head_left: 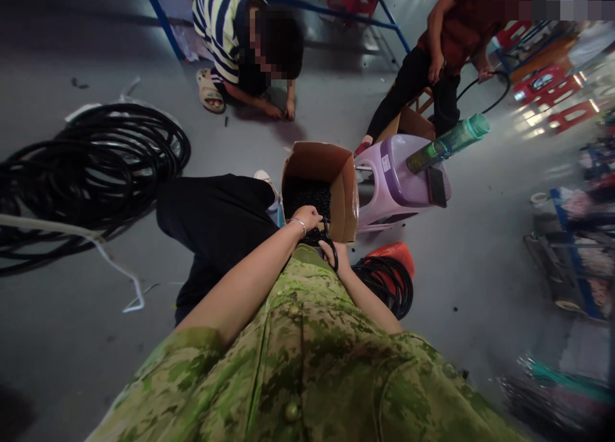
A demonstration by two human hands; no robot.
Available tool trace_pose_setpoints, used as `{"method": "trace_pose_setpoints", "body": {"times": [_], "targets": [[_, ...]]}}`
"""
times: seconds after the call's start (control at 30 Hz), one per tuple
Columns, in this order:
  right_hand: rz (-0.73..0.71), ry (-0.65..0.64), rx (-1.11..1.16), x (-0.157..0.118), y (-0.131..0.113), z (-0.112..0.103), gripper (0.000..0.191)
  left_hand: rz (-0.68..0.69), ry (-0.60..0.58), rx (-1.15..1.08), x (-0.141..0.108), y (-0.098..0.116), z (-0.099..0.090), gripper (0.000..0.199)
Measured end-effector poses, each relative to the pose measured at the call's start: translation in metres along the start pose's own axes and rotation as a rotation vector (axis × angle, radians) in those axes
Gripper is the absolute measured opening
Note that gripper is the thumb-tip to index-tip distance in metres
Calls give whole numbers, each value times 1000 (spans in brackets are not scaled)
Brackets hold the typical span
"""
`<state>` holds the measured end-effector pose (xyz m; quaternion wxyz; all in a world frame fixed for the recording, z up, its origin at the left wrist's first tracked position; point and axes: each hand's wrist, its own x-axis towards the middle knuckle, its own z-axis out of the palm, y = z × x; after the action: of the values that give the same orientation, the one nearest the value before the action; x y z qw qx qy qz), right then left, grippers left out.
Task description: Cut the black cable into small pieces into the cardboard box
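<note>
My left hand (pixel 307 218), with a bracelet at the wrist, is closed over the open cardboard box (pixel 344 202), its fingers at the upper end of a thin black tube (pixel 335 257). Lower down, close to my body, my right hand (pixel 329 252) is closed around the same tube, which bends down past it. Many small black pieces (pixel 307 195) lie inside the box; they are too small to tell apart.
A large black tube coil (pixel 129 141) lies at left; a smaller coil (pixel 401 288) rests by a red stool (pixel 394 256) at right. A purple stool (pixel 398 166) bears a green bottle (pixel 451 144) and a phone (pixel 437 187). One person (pixel 225 32) crouches ahead; another (pixel 446 51) sits right.
</note>
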<state>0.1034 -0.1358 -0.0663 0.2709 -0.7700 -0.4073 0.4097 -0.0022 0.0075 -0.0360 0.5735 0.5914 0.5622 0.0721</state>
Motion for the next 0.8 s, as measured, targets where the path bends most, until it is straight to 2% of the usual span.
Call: {"method": "trace_pose_setpoints", "body": {"times": [0.2,0.37,0.6,0.8], "targets": [[-51,12,-46,-1,13,4,60,-13,-43,116,-1,1,-1,21],[-66,12,-77,-3,19,6,59,-15,-55,95,2,-1,0,25],[20,36,-126,-6,37,10,59,-22,-56,84,-3,6,-2,30],[83,2,-134,-3,41,12,54,-42,17,-118,-5,11,2,20]]}}
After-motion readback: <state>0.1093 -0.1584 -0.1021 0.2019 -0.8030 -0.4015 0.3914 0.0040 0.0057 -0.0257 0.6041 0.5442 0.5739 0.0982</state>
